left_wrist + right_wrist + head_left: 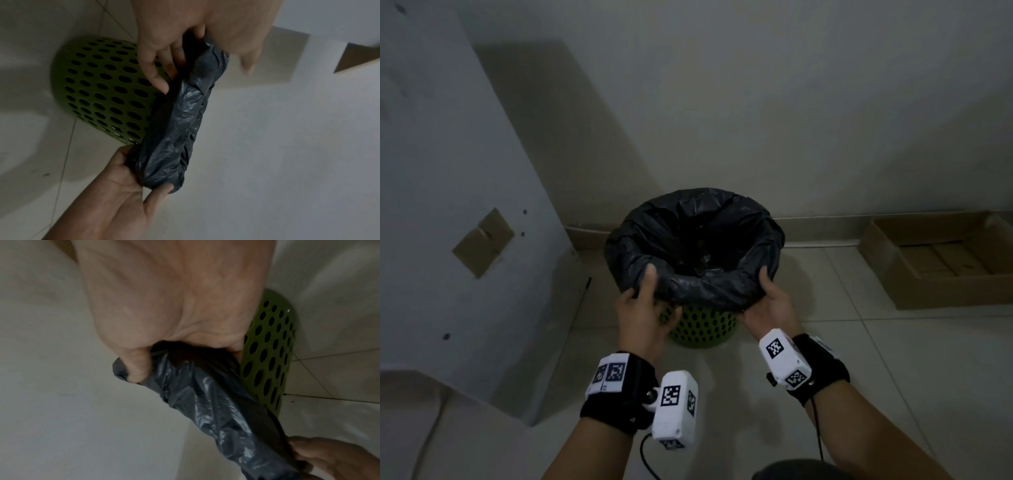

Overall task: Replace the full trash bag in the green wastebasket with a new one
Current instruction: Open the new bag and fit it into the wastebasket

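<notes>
A green perforated wastebasket (702, 325) stands on the tiled floor by the wall. A black trash bag (698, 240) lines it, its mouth open and its edge folded down over the rim. My left hand (654, 294) holds the near left of that folded cuff, thumb on top and fingers (160, 76) tucked beneath. My right hand (760, 294) pinches the near right of the cuff, thumb (135, 368) pressed into the plastic. The cuff (180, 121) stretches between both hands in the left wrist view. The bag's inside is too dark to see.
A shallow cardboard box (941, 260) lies on the floor at the right, against the wall. A white panel (448, 205) with a cardboard patch (482, 243) stands close on the left. Open tiled floor (893, 359) lies in front of the basket.
</notes>
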